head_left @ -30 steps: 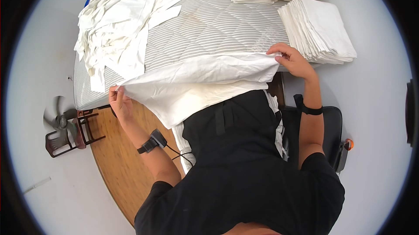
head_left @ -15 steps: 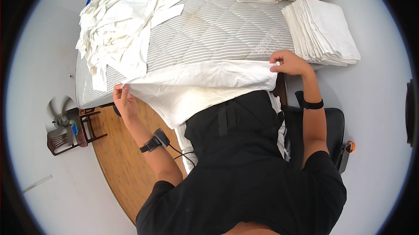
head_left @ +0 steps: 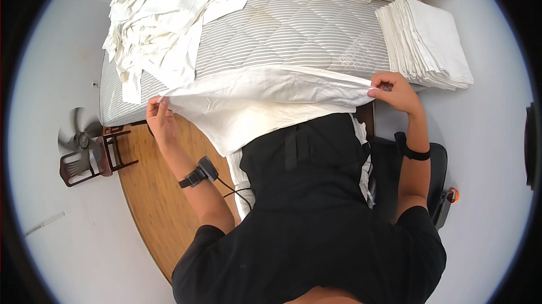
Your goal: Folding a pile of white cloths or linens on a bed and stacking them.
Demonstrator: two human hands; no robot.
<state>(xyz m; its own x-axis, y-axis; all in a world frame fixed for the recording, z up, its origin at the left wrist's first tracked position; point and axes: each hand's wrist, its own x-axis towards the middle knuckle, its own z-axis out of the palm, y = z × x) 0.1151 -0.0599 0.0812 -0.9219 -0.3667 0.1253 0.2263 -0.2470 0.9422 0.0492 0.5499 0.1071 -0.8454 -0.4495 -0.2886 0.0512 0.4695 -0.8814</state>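
Note:
A white cloth is stretched between my two hands, over my lap and the near edge of the mattress. My left hand pinches its left corner, fingers closed. At the opposite end, my right hand grips the other corner between thumb and fingers. The cloth's upper edge runs nearly straight, while its lower part drapes toward my black clothing and ends in a hanging corner on the left. Soft creases cross its surface.
A heap of loose white cloths covers the left of the striped mattress. Folded white stacks stand at the right and far right. A fan and a wooden chair are at left; a black seat is beside me.
My right hand has moved to the right, pulling the cloth wider and tauter. My left hand is slightly higher in view, still pinching its corner. The whole view has shifted a little.

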